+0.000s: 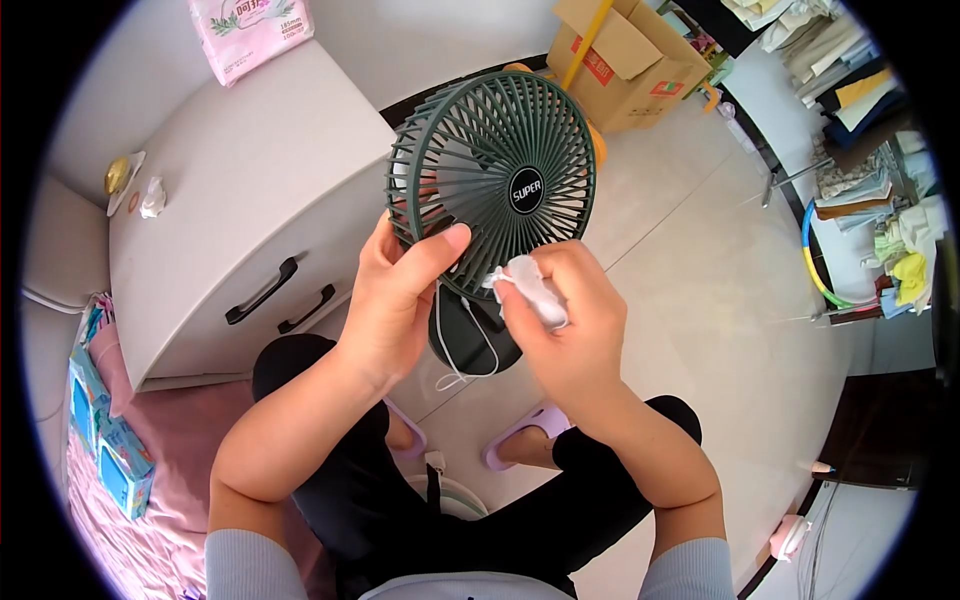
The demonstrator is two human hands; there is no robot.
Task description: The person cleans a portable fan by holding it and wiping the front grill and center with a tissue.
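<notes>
A dark green fan [526, 190] with a round slatted grille and a "SUPER" badge is held up in front of me. My left hand [405, 285] grips the lower left of its rim, thumb on the front grille and fingers behind. A crumpled white tissue or cloth [538, 290] is pinched in my right hand [575, 315], against the bottom of the grille. Below hangs the fan's dark round base [468, 345], with a thin white cord loop [466, 375] beside it.
At the left stands a white cabinet [215, 150] bearing a pink package [250, 35] and a crumpled tissue [153, 198]. A cardboard box [630, 75] is at the back. Folded clothes [860, 180] fill shelves at the right. Blue packs [125, 465] lie on the pink bed [190, 450].
</notes>
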